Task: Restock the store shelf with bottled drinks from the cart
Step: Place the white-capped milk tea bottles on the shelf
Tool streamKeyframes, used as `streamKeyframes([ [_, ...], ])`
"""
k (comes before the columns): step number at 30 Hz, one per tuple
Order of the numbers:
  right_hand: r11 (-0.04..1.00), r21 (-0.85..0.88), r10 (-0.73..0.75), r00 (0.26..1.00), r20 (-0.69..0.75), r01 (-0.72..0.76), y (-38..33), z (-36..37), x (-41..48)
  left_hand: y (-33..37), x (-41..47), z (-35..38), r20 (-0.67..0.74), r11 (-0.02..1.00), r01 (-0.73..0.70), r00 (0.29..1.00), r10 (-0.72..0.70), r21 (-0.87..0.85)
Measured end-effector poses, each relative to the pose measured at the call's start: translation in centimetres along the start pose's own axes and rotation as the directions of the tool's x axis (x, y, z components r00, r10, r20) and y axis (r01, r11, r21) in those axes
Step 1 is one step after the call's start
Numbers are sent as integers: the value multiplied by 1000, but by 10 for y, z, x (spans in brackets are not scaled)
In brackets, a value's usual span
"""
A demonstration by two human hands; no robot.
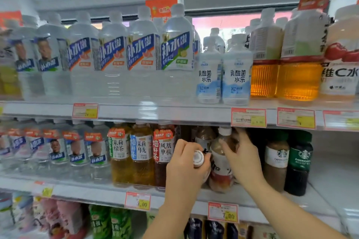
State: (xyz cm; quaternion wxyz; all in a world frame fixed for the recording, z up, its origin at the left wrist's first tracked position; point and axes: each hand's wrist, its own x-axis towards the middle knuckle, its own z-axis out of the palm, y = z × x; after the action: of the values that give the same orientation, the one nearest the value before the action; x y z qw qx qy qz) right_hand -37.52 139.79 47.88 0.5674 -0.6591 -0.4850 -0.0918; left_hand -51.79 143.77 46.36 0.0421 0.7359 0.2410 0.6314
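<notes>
Here the left grip (185, 165) is curled round a small capped bottle (198, 158), cap toward the camera. Just beside it, the right grip (243, 158) clasps a brown drink bottle (221, 168) standing on the middle shelf (87, 190), between tea bottles (141, 153) and coffee bottles (275, 159).

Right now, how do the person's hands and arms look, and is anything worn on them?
The left hand and right hand are bare: no gloves, rings or watch show. The left forearm and right forearm are bare too, with no sleeve in view down to the picture's bottom edge.
</notes>
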Motion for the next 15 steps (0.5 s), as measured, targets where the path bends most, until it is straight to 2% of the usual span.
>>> streamKeyframes([
  [1, 998, -40, 52, 998, 21, -51, 5, 4, -2, 1, 0, 2, -21, 1000, 21, 1000, -21, -21],
  [3, 990, -125, 70, 996, 62, -62, 14, 11, -11, 3, -1, 4, -53, 997, 51, 997, -54, -60],
  [10, 961, -258, -90, 995, 49, 100, 30, 20, -19, 5, -5, 6, -81, 993, 59, 994, -67, -98],
  [15, 947, -307, -72, 994, 81, 94, 37, 19, -16, 5, 0, 3, -77, 992, 92, 992, -98, -83],
])
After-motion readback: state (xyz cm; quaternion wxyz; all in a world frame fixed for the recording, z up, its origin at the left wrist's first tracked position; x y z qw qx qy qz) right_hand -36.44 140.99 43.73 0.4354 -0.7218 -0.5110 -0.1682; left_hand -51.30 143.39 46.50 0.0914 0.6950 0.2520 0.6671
